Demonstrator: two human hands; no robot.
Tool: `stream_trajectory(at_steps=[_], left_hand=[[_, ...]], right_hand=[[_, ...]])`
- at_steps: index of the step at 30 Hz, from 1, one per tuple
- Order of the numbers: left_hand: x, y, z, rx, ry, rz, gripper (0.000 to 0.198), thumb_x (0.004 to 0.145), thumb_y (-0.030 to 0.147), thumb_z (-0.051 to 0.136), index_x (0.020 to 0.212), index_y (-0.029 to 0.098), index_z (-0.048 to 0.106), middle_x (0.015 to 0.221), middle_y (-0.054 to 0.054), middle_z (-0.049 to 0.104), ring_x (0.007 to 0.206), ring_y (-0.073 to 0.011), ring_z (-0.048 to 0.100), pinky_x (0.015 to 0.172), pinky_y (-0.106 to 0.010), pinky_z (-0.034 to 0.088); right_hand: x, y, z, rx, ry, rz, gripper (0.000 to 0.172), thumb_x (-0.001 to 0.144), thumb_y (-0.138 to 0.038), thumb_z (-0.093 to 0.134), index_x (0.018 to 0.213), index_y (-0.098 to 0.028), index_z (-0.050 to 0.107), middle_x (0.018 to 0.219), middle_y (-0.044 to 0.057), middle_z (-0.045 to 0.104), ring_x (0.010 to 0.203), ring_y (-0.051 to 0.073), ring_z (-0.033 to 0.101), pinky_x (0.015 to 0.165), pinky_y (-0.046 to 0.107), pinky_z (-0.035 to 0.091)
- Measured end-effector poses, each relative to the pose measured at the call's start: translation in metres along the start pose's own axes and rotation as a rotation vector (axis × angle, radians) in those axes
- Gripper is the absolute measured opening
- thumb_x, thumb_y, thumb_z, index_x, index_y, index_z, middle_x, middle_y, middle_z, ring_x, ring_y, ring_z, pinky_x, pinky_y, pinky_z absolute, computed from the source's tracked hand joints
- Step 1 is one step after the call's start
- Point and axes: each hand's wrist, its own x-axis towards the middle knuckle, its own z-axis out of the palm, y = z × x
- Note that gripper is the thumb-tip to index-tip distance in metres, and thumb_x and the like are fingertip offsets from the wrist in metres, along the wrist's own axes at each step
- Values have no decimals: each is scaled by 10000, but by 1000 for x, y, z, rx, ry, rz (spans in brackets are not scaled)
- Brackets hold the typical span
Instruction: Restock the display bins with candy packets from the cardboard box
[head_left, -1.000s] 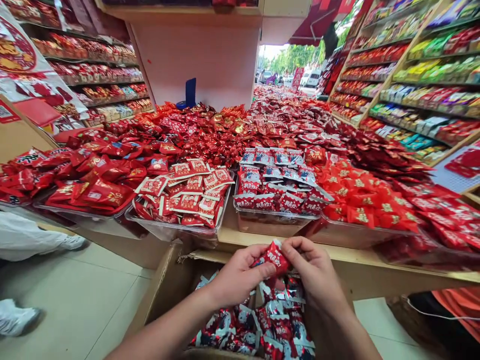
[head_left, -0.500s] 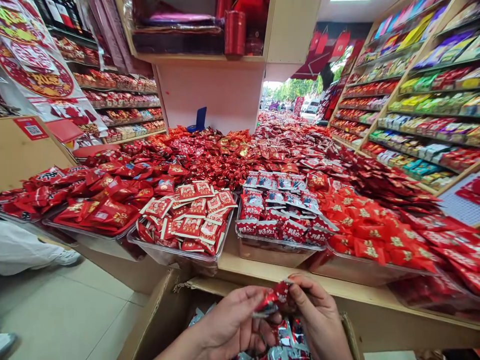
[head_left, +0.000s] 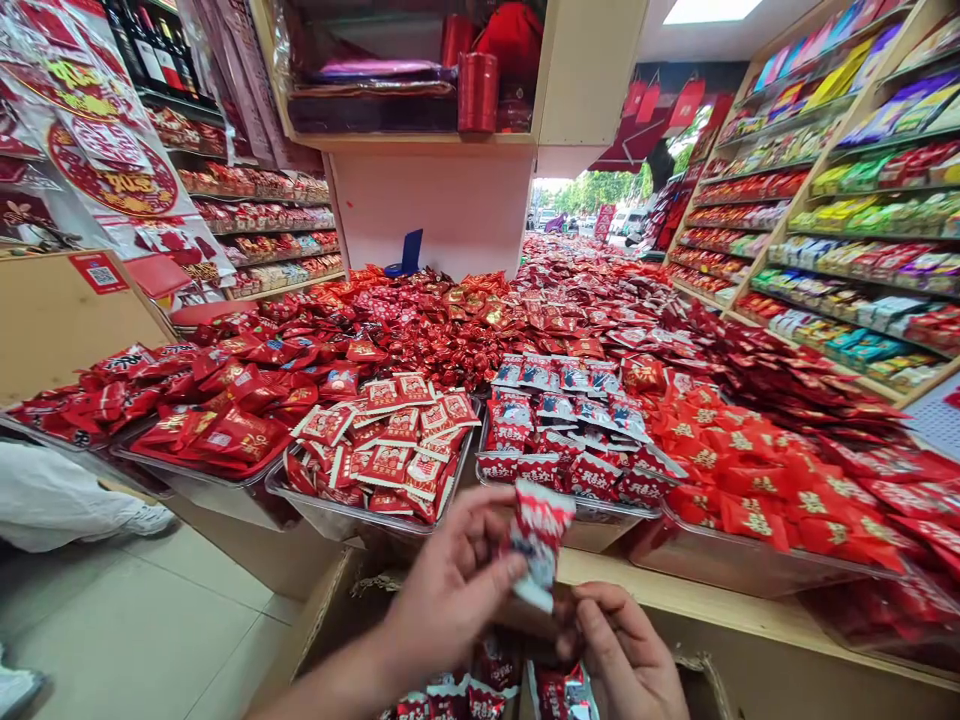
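Observation:
My left hand [head_left: 450, 590] pinches a small stack of red-and-white candy packets [head_left: 538, 535] and holds it up in front of the clear tray [head_left: 600, 525] of the same packets. Just below, my right hand [head_left: 626, 655] has its fingers curled, thumb up towards the stack's lower end; whether it grips anything I cannot see. Both hands hover over an open cardboard box [head_left: 330, 620] with more such packets [head_left: 480, 690] inside.
A wooden display counter [head_left: 720, 610] carries clear trays heaped with red sweets: one [head_left: 375, 520] left of centre, another [head_left: 202, 480] further left. Snack shelves [head_left: 847, 230] line the right. A person's white-trousered leg and shoe [head_left: 67, 500] stand on the tiled floor at left.
The packets were held low between both hands over the box. My left hand has now lifted them towards the tray, and my right hand has dropped below. The view has tilted up.

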Motion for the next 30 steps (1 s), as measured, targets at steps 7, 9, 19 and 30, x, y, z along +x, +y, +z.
stream_trajectory(at_steps=[7, 9, 19, 30], left_hand=[[124, 58, -32, 595, 175, 86, 132, 686, 177, 590, 787, 110, 538, 666, -2, 570, 570, -90, 544, 555, -224, 436], [148, 49, -35, 699, 191, 43, 111, 661, 169, 589, 730, 99, 538, 575, 3, 554, 490, -90, 521, 502, -224, 412], [164, 45, -31, 1086, 21, 58, 244, 669, 317, 550, 609, 99, 641, 483, -18, 565, 465, -133, 514, 486, -239, 354], [162, 54, -64, 1495, -183, 212, 170, 671, 177, 581, 771, 215, 713, 754, -12, 687, 768, -162, 564, 740, -246, 383]], right_hand=[[5, 11, -3, -184, -30, 28, 287, 638, -442, 672, 681, -164, 610, 597, 14, 611, 494, 100, 501, 488, 204, 399], [6, 15, -4, -180, -45, 34, 289, 636, -442, 672, 672, -163, 606, 587, 11, 601, 490, 97, 494, 481, 201, 391], [5, 27, -9, -207, -113, 37, 301, 640, -453, 664, 691, -163, 598, 580, 6, 568, 514, 110, 492, 487, 206, 408], [10, 36, -24, -319, -325, 76, 263, 724, -420, 602, 771, -162, 586, 619, 2, 549, 556, 111, 508, 529, 207, 409]])
